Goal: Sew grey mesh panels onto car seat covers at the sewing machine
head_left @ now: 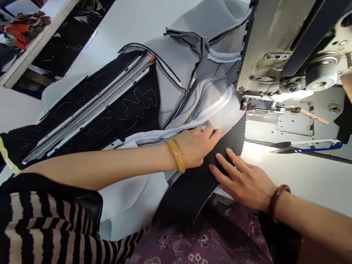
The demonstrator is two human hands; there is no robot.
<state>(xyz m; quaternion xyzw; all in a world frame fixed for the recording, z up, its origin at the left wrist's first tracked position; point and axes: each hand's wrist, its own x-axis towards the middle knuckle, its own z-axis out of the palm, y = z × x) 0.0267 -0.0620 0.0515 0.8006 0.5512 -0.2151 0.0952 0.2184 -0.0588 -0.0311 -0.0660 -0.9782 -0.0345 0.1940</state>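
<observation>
A bulky sewn piece of grey mesh fabric (181, 53) lies under the sewing machine (267, 53), with a white strip (213, 106) along its seam. My left hand (197, 146) is closed at the edge of the grey fabric, its fingers curled down on it just in front of the needle area. A black fabric panel (191, 191) runs from the presser foot (245, 103) down over the table edge towards my lap. On that panel rest the spread fingers of my right hand (245, 177), lying flat.
Thread snips (312, 147) with a blue handle lie right of the needle. Left of my forearm is a black stitched panel (133, 108) with pale strips, joined to the grey piece. Fabric scraps (22, 32) are heaped beyond the white table (127, 14).
</observation>
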